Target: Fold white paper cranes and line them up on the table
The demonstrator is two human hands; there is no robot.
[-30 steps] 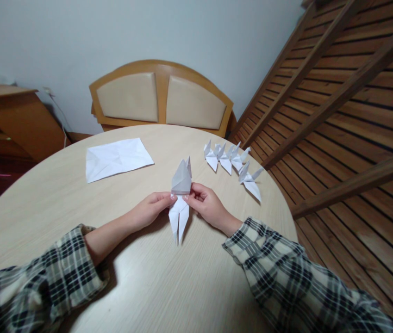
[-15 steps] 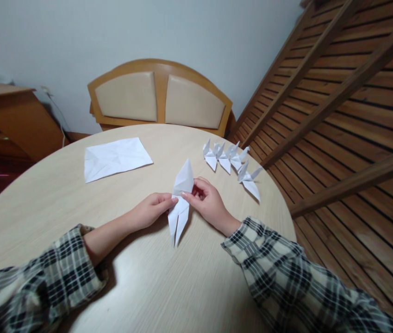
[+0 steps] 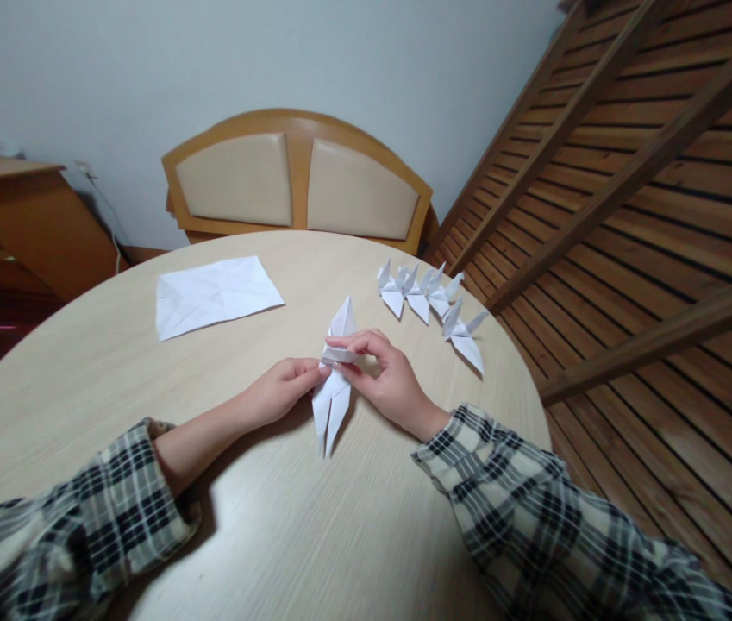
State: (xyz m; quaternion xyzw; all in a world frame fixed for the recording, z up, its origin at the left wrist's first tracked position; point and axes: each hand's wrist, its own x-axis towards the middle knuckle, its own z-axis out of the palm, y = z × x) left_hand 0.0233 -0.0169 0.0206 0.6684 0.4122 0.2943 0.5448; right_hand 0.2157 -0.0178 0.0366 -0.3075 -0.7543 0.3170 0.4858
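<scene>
A white folded paper (image 3: 331, 401), long and pointed with two narrow legs toward me, is held just above the table between both hands. My left hand (image 3: 289, 385) pinches its left edge near the middle, thumb on top. My right hand (image 3: 386, 373) grips the right side, with its thumb at the middle and its fingers on the upper flap, which is bent over and stands partly raised. Behind that flap, another pointed layer sticks out away from me. The undersides of the paper and some fingertips are hidden.
Several white paper cranes (image 3: 466, 338) stand at the right of the round table (image 3: 242, 535). A creased white sheet (image 3: 218, 295) lies at the back left. Beyond the table are a padded headboard (image 3: 236, 179) and, at right, a slatted wooden panel (image 3: 650, 216).
My right fingers have moved from the paper's right edge onto its upper flap, which is now bent down toward me, showing the layer behind. The left hand keeps its pinch.
</scene>
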